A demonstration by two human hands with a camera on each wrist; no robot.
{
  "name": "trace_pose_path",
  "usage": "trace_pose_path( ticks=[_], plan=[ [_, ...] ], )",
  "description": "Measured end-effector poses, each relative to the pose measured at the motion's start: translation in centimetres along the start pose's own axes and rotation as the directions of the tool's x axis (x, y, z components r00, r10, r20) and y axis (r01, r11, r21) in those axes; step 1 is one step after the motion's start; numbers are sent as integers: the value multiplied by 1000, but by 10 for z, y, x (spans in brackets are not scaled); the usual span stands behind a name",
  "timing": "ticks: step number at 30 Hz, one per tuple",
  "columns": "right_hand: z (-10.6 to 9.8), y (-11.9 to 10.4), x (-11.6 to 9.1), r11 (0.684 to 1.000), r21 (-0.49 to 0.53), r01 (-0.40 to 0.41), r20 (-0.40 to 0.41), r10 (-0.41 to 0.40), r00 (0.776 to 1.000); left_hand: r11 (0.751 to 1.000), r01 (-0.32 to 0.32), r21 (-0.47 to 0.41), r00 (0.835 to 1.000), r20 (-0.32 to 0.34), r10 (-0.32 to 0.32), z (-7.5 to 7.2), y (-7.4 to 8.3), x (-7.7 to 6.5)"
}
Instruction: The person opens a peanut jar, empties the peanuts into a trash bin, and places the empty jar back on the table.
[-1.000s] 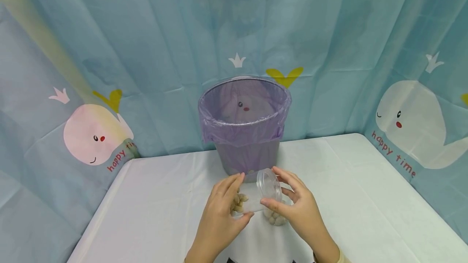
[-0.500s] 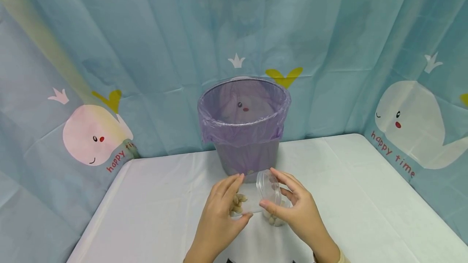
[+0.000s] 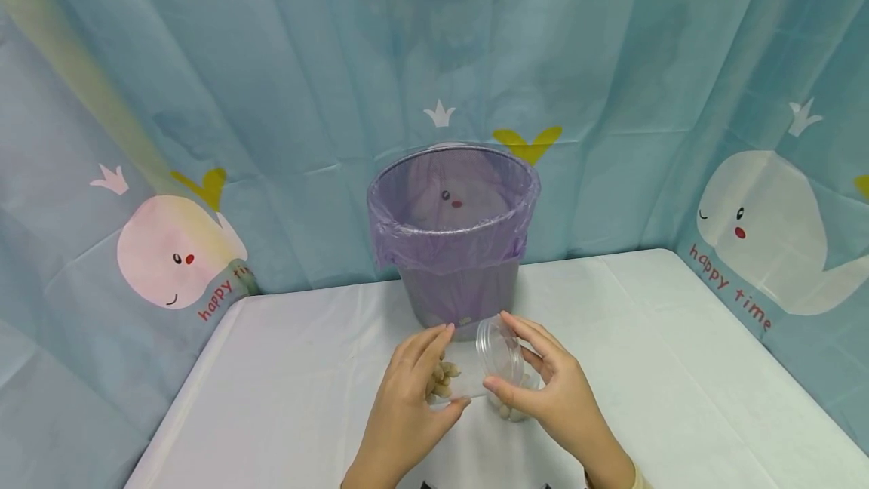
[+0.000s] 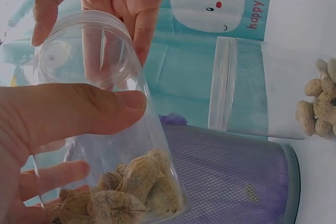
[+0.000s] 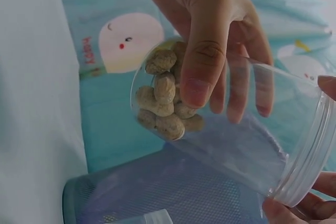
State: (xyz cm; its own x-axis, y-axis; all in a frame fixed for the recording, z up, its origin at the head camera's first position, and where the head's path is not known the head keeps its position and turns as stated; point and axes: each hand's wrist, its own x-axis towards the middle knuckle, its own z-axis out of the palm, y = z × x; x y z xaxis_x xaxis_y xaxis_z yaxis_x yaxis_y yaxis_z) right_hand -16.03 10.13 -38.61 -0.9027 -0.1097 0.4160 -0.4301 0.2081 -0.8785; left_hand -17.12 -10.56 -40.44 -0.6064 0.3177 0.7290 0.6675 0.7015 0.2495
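A blue curtain (image 3: 292, 96) hangs in creases beyond the hands (image 3: 407, 391) and along both sides of them, printed with pale whales (image 3: 781, 202), crowns (image 3: 440, 115) and red lettering (image 3: 729, 285). A white surface (image 3: 285, 376) spreads out beneath them. Up to their left slants a yellowish band (image 3: 68, 59); light or dye, I can't quite tell from here.

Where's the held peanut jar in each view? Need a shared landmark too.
Head: jar lower centre, between the left hand and right hand.
Left wrist: jar mostly left half, peanuts at the bottom.
Right wrist: jar centre to right edge, peanuts at its left end.
Landmark: purple-lined bin, in all three.
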Motion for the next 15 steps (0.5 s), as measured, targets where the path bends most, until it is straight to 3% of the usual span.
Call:
trace_pose_path(
  ticks=[9,15],
  plan=[
    [0,-3,0,1000,16,-19,-3,19,1000,1000,0,-9,1000,-8,0,-1,1,1],
    [1,-6,1,994,-12,-108,-55,107,993,1000,-4,3,1000,-8,4,0,1,1]
  ],
)
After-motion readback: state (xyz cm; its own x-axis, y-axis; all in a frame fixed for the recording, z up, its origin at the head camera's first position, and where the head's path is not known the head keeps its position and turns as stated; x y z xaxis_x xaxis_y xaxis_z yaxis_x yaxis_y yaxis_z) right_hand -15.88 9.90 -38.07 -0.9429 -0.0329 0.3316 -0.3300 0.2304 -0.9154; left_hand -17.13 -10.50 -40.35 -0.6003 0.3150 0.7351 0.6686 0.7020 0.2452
